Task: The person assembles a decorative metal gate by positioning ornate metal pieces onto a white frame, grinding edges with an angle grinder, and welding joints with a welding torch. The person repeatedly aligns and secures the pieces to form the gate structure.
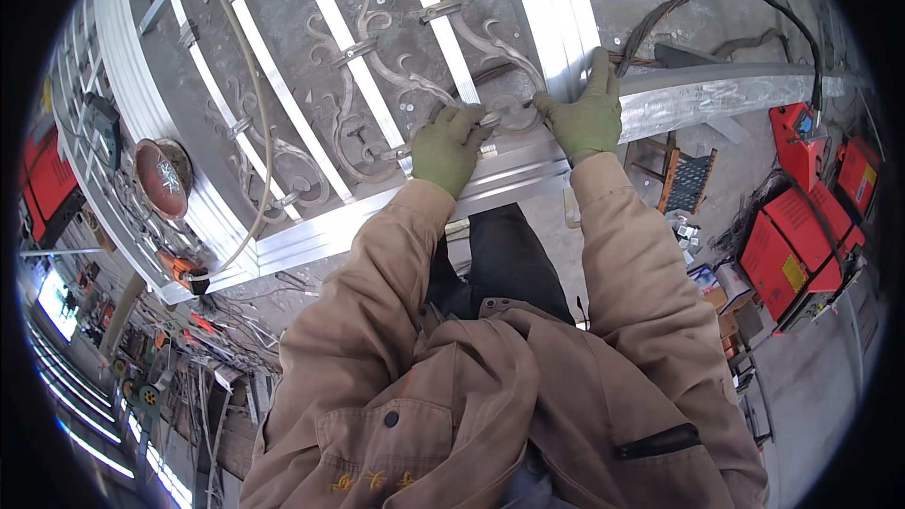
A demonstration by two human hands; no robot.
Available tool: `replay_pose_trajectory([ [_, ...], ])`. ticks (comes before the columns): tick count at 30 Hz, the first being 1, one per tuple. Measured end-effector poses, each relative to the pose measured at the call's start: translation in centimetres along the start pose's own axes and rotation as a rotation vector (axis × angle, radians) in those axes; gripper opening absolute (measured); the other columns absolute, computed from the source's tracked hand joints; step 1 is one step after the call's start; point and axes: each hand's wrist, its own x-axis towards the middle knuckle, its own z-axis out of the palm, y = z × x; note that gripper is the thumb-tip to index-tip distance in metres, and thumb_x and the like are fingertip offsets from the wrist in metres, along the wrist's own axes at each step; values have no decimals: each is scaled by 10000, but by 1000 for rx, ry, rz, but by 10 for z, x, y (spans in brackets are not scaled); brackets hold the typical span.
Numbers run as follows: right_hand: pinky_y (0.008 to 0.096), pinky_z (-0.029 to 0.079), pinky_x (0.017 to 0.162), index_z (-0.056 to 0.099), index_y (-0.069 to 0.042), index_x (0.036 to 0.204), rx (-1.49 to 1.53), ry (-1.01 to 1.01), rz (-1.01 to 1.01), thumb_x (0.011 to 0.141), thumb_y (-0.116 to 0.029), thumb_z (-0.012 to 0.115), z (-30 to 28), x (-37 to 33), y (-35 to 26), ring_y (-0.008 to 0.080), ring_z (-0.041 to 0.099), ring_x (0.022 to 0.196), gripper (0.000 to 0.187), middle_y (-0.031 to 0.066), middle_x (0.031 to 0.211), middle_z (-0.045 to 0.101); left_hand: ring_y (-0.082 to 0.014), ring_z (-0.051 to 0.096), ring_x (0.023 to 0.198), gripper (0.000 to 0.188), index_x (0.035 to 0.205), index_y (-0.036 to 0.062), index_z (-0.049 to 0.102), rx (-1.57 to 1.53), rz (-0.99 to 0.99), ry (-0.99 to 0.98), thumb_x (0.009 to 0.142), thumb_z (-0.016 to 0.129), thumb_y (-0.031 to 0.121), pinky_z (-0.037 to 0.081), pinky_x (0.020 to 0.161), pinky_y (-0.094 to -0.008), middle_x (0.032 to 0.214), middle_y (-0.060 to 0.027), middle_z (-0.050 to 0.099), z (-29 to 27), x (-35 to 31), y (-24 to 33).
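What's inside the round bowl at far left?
Small silvery pieces, too small to identify, lie in the reddish bowl. The bottom directly beneath them is covered.

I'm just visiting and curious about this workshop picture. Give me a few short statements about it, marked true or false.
1. Both the left hand and the right hand wear green gloves. True.
2. The right hand grips a hammer. False: it lies on the silvery metal frame.
3. A pale hose crosses over the frame. True.
4. A round bowl is right of both hands. False: the bowl is to their left.
5. The person's sleeves are brown. True.
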Motion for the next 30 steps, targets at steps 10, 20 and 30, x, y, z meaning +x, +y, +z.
replay_pose_trajectory([
  [10, 582, 514, 1297, 230, -118, 1845, -50, -157, 188, 771, -481, 1079, -23, 4, -23, 513, 565, 1593, 1416, 279, 1774, 494, -376, 813, 1099, 288, 1297, 197, 855, -37, 14, 19, 1049, 865, 343, 627, 973, -520, 1179, -112, 836, 2, -3, -4],
  [20, 537, 598, 1111, 760, -43, 1473, 166, -117, 52, 1004, -565, 866, -26, -52, 15, 436, 770, 1293, 711, 252, 1370, 796, -442, 800, 1148, 374, 1340, 112, 760, 128, -9, -133, 1093, 801, 391, 617, 1022, -571, 1281, -172, 817, -10, 7, 3],
  [30, 331, 565, 667, 851, 33, 978, 915, -377, 593, 1073, -407, 818, 27, -48, 5, 152, 707, 689, 451, 83, 800, 791, -458, 796, 1159, 391, 1332, 88, 749, 145, 25, -142, 1101, 801, 399, 612, 1015, -574, 1264, -206, 823, -13, 11, 9],
])
